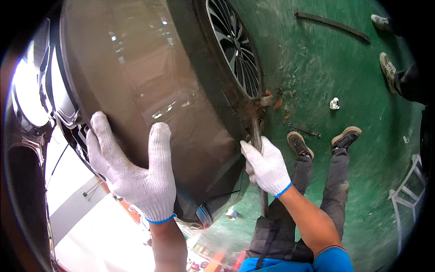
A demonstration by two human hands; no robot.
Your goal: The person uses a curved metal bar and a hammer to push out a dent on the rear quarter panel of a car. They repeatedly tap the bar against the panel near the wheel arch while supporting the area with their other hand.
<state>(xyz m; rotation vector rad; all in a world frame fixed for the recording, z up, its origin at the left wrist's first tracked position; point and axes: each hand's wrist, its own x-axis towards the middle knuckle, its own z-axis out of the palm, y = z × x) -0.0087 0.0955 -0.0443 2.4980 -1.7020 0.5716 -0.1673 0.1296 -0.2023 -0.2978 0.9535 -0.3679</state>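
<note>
A brown car fender (149, 77) fills the left and middle of the view. My left hand (136, 172), in a white knit glove with a blue cuff, is spread open at the fender's upper edge, its thumb over the painted panel. My right hand (268, 167), gloved the same way, is closed round a long dark strip (263, 204). The strip's far end reaches the lower front of the wheel arch, beside the spoked wheel (235, 45). How it joins the car there, I cannot make out.
A dark curved strip (333, 26) lies on the green floor (312, 59) at the far right. Crumpled white paper (334, 104) and rusty debris (278, 104) lie nearer. Another person's shoe (388, 72) is at the right edge. A white metal frame (408, 199) stands below it.
</note>
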